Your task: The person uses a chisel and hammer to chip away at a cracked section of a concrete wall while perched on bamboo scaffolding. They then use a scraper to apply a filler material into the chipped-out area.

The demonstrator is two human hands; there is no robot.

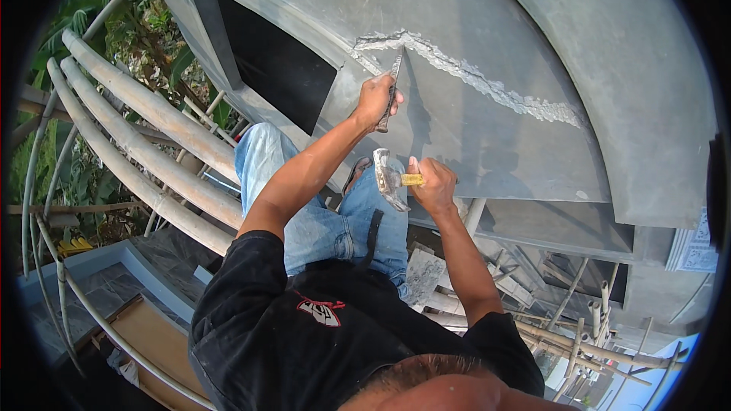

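Observation:
My left hand [375, 100] is closed around a long dark metal chisel [397, 65], whose tip rests at a rough, chipped pale groove [487, 85] running across the grey plastered wall [502, 7]. My right hand [435, 183] grips the yellow handle of a claw hammer [388, 179]; its dirty metal head is below the chisel's lower end, apart from it. My jeans-clad legs [297, 236] and a sandalled foot [354, 175] show beneath my arms.
Bamboo scaffold poles [145, 144] run along the left, with green plants [68, 175] behind them. A dark rectangular opening [266, 61] is in the wall. More scaffolding [579, 342] stands at lower right, and a tan board [148, 339] lies at lower left.

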